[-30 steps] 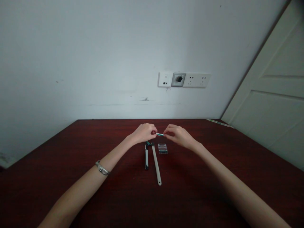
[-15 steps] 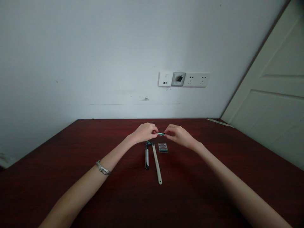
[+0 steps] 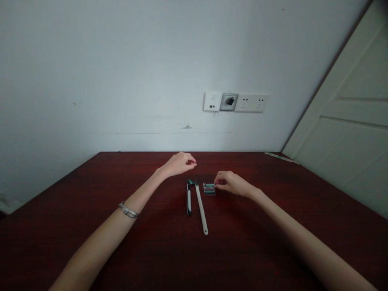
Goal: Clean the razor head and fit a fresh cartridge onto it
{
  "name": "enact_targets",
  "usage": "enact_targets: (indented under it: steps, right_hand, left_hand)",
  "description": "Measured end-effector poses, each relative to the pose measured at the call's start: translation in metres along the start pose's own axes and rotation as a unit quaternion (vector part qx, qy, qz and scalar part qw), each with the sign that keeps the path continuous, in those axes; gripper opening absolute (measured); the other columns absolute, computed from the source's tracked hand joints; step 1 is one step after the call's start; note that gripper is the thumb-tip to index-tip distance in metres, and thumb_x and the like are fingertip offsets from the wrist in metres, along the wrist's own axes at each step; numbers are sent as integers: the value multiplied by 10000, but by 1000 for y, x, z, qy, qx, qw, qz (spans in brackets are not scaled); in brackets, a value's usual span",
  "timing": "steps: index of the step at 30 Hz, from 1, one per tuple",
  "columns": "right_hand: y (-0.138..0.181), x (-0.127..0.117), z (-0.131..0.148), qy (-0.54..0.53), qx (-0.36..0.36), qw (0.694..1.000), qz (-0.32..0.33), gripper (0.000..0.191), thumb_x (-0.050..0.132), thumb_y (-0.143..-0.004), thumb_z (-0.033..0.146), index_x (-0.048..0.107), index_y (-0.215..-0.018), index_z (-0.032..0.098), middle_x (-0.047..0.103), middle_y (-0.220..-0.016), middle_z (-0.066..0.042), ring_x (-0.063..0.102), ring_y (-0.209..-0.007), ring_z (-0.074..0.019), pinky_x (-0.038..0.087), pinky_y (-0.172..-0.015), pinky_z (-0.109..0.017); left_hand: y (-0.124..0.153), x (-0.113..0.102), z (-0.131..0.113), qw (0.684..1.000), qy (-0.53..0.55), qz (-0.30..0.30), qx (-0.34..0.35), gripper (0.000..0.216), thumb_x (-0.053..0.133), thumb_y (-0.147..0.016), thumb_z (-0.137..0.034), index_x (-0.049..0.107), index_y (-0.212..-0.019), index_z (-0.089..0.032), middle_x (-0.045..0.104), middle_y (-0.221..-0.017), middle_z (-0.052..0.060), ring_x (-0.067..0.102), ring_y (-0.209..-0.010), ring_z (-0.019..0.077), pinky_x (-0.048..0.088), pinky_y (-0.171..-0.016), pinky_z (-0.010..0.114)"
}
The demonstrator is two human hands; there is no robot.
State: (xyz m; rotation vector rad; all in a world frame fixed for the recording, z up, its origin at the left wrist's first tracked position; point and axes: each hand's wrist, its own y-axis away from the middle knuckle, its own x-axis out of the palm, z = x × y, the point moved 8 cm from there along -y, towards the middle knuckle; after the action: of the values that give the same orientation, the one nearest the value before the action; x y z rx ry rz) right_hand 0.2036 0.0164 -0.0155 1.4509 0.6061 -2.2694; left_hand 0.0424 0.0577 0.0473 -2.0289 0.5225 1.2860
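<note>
A small razor cartridge (image 3: 209,184) with a green strip is pinched by its right end in my right hand (image 3: 232,183). The hand brings it over the back part of a clear plastic case (image 3: 209,193), where a green edge also shows near the front. My left hand (image 3: 179,163) hovers behind the razor, its fingertips pressed together with nothing visible in them. A razor (image 3: 188,200) with a black and grey handle and a green head lies to the left of the case. Between them rests a toothbrush (image 3: 201,210) with a long pale handle and dark bristles.
The dark red wooden table (image 3: 145,250) reaches back to a white wall (image 3: 151,72). Wall sockets (image 3: 250,103) sit above the table's far edge. At the right stands a pale panelled door (image 3: 351,109), with a thin strip (image 3: 280,157) lying near it.
The cartridge was held between both hands above the case. My left hand has let go and moved left; my right hand has lowered the cartridge to the case.
</note>
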Motion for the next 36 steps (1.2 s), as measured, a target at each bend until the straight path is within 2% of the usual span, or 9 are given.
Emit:
enact_targets:
  steps: [20,36]
  right_hand:
    - [-1,7,0,19,6,999,30,118,590,-800,290,671,-840,214,614,-868,-39,568,-749,-157,413,-640,-257]
    - [-1,8,2,34,7,999,30,137,568,-824,294,675,-851,213,605,-889,-36,569,-744,-141,411,-637,-237]
  left_hand:
    - [-2,10,4,999,-12,29,-7,264,502,-812,-307,711,-893,-169,696,-913,44,594,-771,140,392,-652,234]
    - [-2,13,3,999,-9,46,-10,306,495,-807,-323,713,-925,-144,697,-919,75,596,-777,157,391,-664,247]
